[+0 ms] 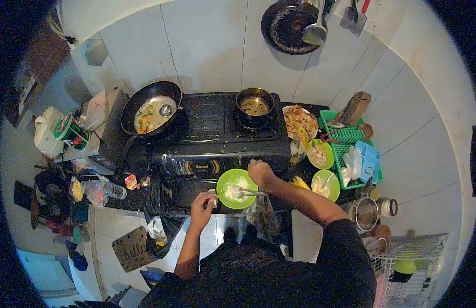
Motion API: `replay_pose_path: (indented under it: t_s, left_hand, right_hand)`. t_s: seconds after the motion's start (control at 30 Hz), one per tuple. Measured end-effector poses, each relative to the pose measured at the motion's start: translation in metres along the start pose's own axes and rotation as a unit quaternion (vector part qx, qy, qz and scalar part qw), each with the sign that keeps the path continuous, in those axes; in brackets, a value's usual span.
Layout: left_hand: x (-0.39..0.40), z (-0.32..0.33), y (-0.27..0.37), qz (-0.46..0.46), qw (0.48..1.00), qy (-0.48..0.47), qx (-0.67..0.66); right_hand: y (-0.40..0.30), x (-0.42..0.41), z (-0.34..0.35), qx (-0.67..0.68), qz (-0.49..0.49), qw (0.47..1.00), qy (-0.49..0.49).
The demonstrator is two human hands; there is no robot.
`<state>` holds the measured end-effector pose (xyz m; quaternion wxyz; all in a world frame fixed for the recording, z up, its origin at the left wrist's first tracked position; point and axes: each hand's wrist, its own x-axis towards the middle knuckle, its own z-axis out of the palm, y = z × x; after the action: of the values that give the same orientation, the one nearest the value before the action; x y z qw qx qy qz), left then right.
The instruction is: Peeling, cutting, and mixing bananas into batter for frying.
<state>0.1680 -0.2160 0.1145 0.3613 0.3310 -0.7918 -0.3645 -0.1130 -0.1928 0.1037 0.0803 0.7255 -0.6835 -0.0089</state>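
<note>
A lime-green bowl (223, 200) holding white powder, probably flour, stands at the front edge of the stove. A metal utensil (243, 191) rests in it, its handle leaning over the right rim. My left hand (201, 210) is at the bowl's left side, fingers bent beside a small pale item (213, 201); whether they grip it or the rim is unclear. Close to the bowl's upper right rim, my right hand (262, 176) is closed in a fist, nothing visible in it. The utensil's handle passes below that hand.
On the black gas stove (203, 119) sit a wok (161, 87) with vegetables in liquid and a small pot (255, 93) of oil-like liquid. To the right are a plate of brown fried food (299, 121), two green bowls (320, 154) and a green basket (340, 154). A plastic bottle (112, 189) lies left.
</note>
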Motion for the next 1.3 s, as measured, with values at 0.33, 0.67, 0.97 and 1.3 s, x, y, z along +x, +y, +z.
replay_pose_path:
  t_s: [0.33,0.67,0.97,1.3]
  left_hand:
    - [-0.011,0.004,0.019,-0.003,0.994,-0.061,-0.095]
    - [-0.019,-0.004,0.023,0.032,0.994,-0.071,-0.076]
    - [-0.020,-0.006,0.039,-0.034,0.989,-0.077,-0.119]
    - [-0.023,-0.005,0.029,0.035,0.989,-0.087,-0.113]
  right_hand:
    - [-0.001,0.001,0.002,0.122,0.065,0.990,0.032]
    - [0.013,0.000,-0.001,-0.007,-0.049,0.998,0.025]
    - [0.009,-0.008,-0.014,0.015,0.023,1.000,0.003]
    - [0.006,-0.009,-0.013,0.073,0.074,0.995,0.004]
